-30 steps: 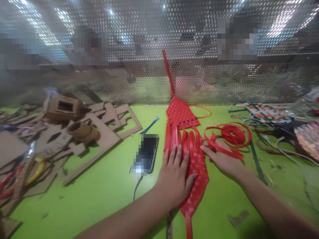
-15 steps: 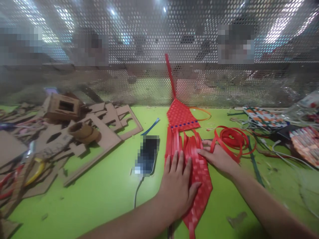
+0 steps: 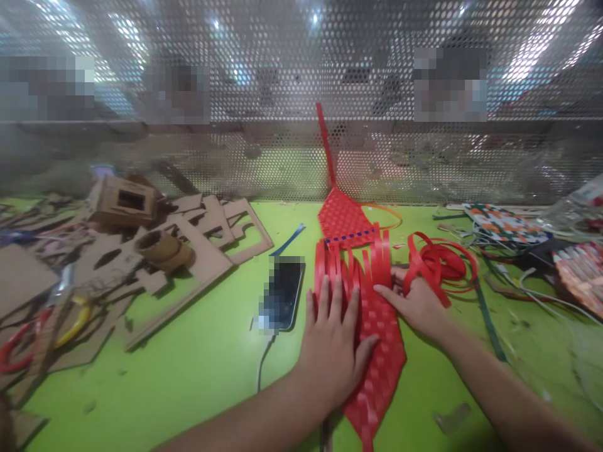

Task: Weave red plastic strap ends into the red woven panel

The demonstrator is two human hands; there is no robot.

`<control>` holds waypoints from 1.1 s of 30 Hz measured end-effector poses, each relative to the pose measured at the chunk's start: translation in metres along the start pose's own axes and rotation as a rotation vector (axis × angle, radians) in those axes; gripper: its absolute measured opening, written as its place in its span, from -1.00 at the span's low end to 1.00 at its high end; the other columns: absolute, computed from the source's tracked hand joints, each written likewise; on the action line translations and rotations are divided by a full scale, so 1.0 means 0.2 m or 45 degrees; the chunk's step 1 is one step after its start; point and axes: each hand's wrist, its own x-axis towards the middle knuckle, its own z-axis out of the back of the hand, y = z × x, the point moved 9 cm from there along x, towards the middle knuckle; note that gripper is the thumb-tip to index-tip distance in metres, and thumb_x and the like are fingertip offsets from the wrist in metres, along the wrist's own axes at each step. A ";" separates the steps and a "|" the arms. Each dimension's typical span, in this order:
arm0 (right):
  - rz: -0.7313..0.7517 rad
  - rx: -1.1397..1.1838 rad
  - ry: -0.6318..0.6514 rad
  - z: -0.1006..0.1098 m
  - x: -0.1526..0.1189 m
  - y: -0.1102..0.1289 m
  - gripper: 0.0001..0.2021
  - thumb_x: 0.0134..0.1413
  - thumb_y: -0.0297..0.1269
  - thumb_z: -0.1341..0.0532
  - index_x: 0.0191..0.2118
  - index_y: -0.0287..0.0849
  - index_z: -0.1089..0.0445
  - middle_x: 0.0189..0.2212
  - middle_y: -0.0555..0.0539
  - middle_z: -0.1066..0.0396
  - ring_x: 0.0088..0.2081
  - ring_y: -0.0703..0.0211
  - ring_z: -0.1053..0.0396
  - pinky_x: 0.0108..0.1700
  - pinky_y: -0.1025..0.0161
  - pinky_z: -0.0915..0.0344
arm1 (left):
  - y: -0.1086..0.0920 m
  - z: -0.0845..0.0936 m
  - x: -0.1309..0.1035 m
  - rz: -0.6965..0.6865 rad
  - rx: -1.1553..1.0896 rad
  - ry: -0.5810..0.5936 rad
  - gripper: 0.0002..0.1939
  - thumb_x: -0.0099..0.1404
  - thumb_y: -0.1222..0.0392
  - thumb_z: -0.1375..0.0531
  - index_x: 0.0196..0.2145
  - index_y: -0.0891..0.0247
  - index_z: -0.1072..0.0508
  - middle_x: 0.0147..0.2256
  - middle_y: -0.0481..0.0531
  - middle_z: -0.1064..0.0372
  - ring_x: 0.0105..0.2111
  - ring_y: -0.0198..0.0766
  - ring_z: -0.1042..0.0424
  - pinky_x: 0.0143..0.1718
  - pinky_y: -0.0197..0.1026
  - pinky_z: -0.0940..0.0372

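A red woven mat of flat plastic strips lies in front of me, with loose parallel strip ends fanning from its upper edge. My left hand rests flat on its left part, fingers spread. My right hand is at the mat's right edge, thumb over the strips and fingers curled round a red strip that runs to a loose red coil. What its curled fingertips grip is partly hidden. Beyond the loose ends is a second red woven piece with a blue-checked band and one long strip leaning up against the mesh.
To the left of the mat are a phone on a white cable, a blue strip, cardboard pieces and red-and-yellow-handled scissors. An orange-green woven piece and cables lie right. A perforated metal screen stands behind.
Several loose strip ends on the right side now stand higher and fan out toward the second woven piece. My right hand has shifted slightly right; my left stays flat on the mat.
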 end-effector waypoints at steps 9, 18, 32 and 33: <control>-0.048 -0.194 -0.044 0.01 0.01 -0.09 -0.71 0.18 0.07 -0.38 -0.20 -0.03 -0.51 -0.55 0.04 -0.40 -0.48 0.05 -0.35 -0.38 0.12 -0.32 | 0.24 0.11 0.14 0.159 -0.364 -0.090 -0.22 0.54 -0.10 -0.12 0.51 0.40 -0.08 0.46 0.51 -0.10 0.52 0.34 0.00 0.48 0.45 0.06; 0.048 -0.102 -0.061 0.05 -0.02 0.00 -0.65 0.29 0.13 -0.32 -0.12 -0.06 -0.49 -0.40 -0.05 -0.53 -0.43 0.03 -0.40 -0.37 0.11 -0.38 | 0.51 0.06 0.18 0.768 -1.733 -0.311 -0.14 0.28 0.04 -0.48 0.41 0.18 -0.23 0.31 0.35 -0.32 0.18 0.03 -0.50 0.13 -0.01 -0.44; 0.131 0.138 -0.051 0.04 -0.05 0.00 -0.65 0.31 0.08 -0.35 0.02 -0.04 -0.48 -0.11 -0.16 -0.66 -0.13 -0.15 -0.59 -0.09 -0.02 -0.54 | 0.38 0.04 0.24 0.746 -2.328 0.040 -0.62 0.14 0.01 -0.56 -0.22 0.35 -0.69 -0.21 0.25 -0.69 -0.23 0.00 -0.70 -0.14 -0.08 -0.58; 0.136 0.150 -0.041 0.04 -0.05 0.00 -0.64 0.31 0.08 -0.35 0.04 -0.03 -0.48 -0.08 -0.17 -0.66 -0.11 -0.17 -0.60 -0.07 -0.03 -0.55 | 0.36 0.04 0.24 0.743 -2.343 0.064 -0.63 0.15 0.03 -0.56 -0.20 0.35 -0.69 -0.20 0.26 -0.69 -0.23 0.02 -0.70 -0.14 -0.07 -0.58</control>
